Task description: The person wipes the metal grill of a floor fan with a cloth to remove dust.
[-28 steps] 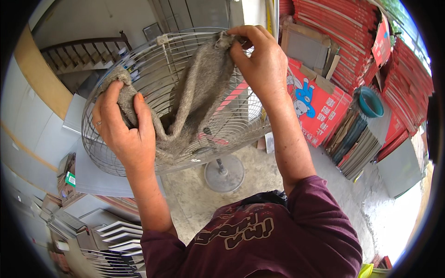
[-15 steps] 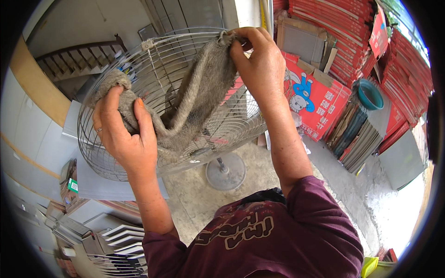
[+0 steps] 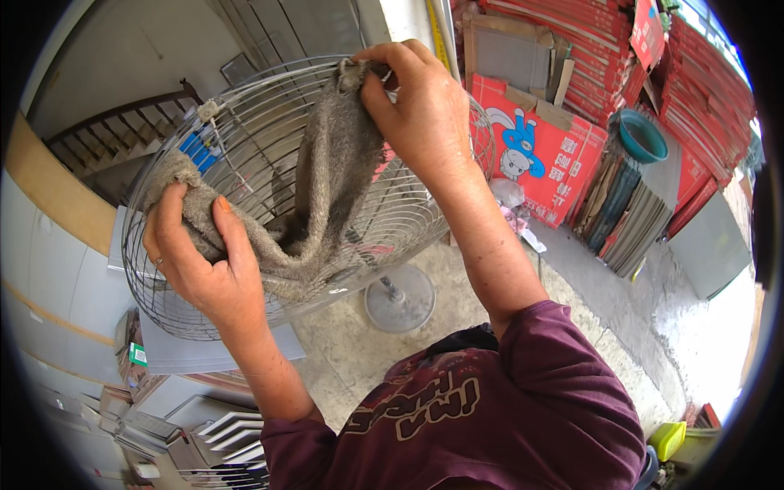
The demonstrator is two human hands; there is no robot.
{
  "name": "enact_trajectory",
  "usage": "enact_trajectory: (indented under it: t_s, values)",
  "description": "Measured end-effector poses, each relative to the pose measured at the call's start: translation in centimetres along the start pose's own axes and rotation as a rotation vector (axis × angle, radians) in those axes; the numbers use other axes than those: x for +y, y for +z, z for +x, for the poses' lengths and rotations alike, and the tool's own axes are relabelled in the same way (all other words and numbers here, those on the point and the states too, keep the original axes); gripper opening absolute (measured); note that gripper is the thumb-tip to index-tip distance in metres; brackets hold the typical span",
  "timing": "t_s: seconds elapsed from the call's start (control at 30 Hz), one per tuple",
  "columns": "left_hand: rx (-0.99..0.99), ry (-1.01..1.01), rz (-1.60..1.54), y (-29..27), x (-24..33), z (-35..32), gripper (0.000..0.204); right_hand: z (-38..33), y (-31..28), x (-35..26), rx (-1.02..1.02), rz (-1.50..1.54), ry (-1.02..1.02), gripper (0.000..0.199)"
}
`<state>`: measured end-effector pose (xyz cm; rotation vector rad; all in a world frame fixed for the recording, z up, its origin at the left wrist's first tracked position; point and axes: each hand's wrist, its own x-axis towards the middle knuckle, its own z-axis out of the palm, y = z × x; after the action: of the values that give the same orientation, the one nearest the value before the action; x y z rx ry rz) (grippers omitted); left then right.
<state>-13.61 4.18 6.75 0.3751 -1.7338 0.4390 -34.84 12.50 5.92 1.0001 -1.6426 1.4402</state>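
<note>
A greyish-brown rag [image 3: 322, 163] hangs in a sagging loop between my two hands, against the wire cage of a standing fan [image 3: 245, 114]. Its left end is bunched in my left hand [image 3: 204, 257], thumb and fingers closed around it at the cage's left side. Up at the cage's top rim, my right hand [image 3: 425, 110] pinches the rag's other end. The middle of the rag droops across the wires toward the lower rim. Part of the fan's front is hidden behind the cloth and my hands.
The fan's round base [image 3: 398, 299] stands on the concrete floor. To the right are a red carton [image 3: 535, 155], stacked red boxes [image 3: 694, 122], a teal basin [image 3: 643, 136] and upright flat panels [image 3: 629, 229]. A staircase railing [image 3: 122, 114] shows at the back left.
The rag and both hands have shifted a little left in the view, my left hand also lower. The surroundings have shifted slightly too. Both hands keep their hold on the rag.
</note>
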Motion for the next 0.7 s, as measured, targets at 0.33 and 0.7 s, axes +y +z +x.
enact_trajectory:
  t_s: [0.33, 0.7]
  values:
    - [0.017, -0.058, -0.021, 0.2, 0.1, -0.2, 0.038, -1.2, -1.7, 3.1, -0.032, 0.018, 0.313, 0.017]
    - [0.011, -0.040, -0.028, 0.2, -0.1, -0.1, 0.038, -0.9, -1.1, 2.6, 0.000, -0.038, 0.209, 0.017]
